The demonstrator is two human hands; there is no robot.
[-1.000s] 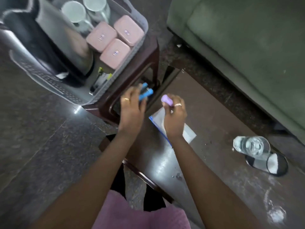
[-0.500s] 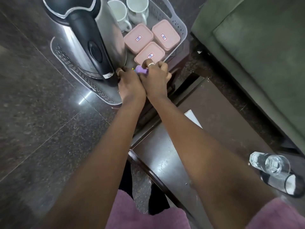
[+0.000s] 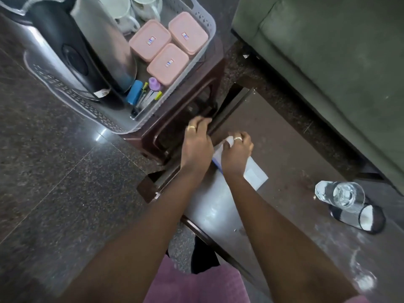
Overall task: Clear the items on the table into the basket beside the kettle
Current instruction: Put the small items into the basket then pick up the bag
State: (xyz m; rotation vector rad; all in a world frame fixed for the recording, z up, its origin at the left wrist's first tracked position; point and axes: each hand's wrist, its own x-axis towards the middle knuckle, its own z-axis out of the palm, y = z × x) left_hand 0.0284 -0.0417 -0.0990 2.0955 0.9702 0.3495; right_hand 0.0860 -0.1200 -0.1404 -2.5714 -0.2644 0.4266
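Observation:
A grey plastic basket (image 3: 208, 40) stands on a dark stool beside the steel kettle (image 3: 87, 42). In its near corner lie a blue item (image 3: 134, 92), a purple item (image 3: 154, 83) and some pens (image 3: 146, 102). On the brown table (image 3: 284, 145) lies a white paper with a blue edge (image 3: 256, 174). My right hand (image 3: 237, 150) is on the paper's far corner, which curls up between the fingers. My left hand (image 3: 196, 143) is just left of it at the table's far edge, fingers bent down, nothing visible in it.
Three pink lidded boxes (image 3: 167, 62) and two white mugs (image 3: 122, 9) fill the rest of the basket. A glass of water (image 3: 341, 193) stands at the table's right side, touching a black-and-white item (image 3: 360, 217). A green sofa (image 3: 328, 62) runs behind the table.
Both hands left the blue and purple items in the basket's near corner and drew back to the table. The right hand now has the paper's corner.

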